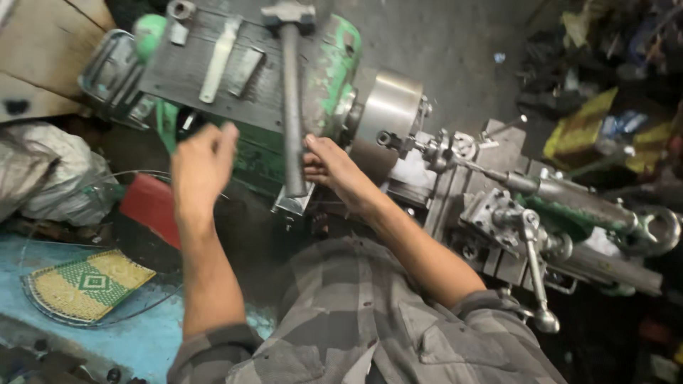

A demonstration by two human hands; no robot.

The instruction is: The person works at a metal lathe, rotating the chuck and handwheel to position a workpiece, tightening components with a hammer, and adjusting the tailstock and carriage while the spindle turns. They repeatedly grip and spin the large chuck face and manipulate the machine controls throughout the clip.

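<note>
While the person leans over the green lathe (324,64), both bare hands are up at its headstock.

Right hand: the right hand (329,165) is closed around the lower end of the hammer (292,107) handle, fingers wrapped tight.
Hammer: it lies along the top of the headstock, grey head (287,13) at the far end, handle running back toward the person.
Left hand: the left hand (201,167) is loosely spread and motion-blurred, holding nothing, just beside the headstock's near face.
Chuck: the steel chuck (388,107) sits to the right of the hands, with the tailstock (569,195) pointing at it.
Step in hand: by my reading, the hammer is being taken up off the machine top.
Next move: lifting it clear calls for a firm grip and room past the flat metal bars (228,60) lying beside it.
</note>
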